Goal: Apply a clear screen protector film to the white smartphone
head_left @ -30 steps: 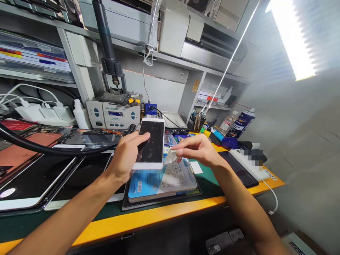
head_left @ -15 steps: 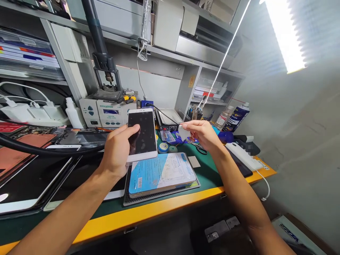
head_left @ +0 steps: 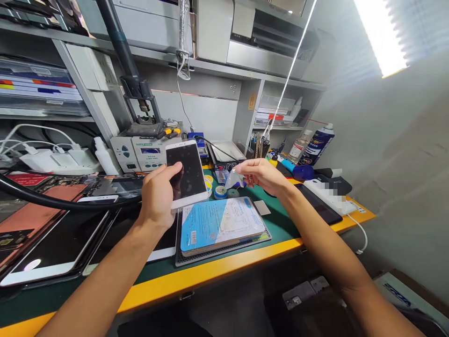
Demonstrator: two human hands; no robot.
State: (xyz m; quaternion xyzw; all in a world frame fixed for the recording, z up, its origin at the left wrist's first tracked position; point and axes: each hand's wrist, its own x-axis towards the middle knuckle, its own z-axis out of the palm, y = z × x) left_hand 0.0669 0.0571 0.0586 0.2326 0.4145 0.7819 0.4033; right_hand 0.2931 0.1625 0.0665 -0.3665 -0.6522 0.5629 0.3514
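Observation:
My left hand (head_left: 157, 196) grips a white smartphone (head_left: 185, 173) by its lower edge and holds it tilted above the work mat, its dark glass facing me with faint smudges. My right hand (head_left: 263, 175) pinches a small white wipe (head_left: 233, 179) between thumb and fingers, a short gap from the phone's right edge. Below the phone lies a blue-and-white printed packet (head_left: 220, 224) on a black mesh pad (head_left: 224, 255). Neither hand touches it.
Several large phone screens (head_left: 56, 243) lie at the left, under a thick black hose (head_left: 52, 201). A soldering station (head_left: 145, 157) stands behind. Small tins (head_left: 220, 192), a spray can (head_left: 317, 146) and a power strip (head_left: 326, 196) sit along the yellow-edged bench (head_left: 210, 276).
My right hand has drawn the wipe up and away from the phone's glass. The phone now stands higher above the packet, and the whole view has shifted slightly.

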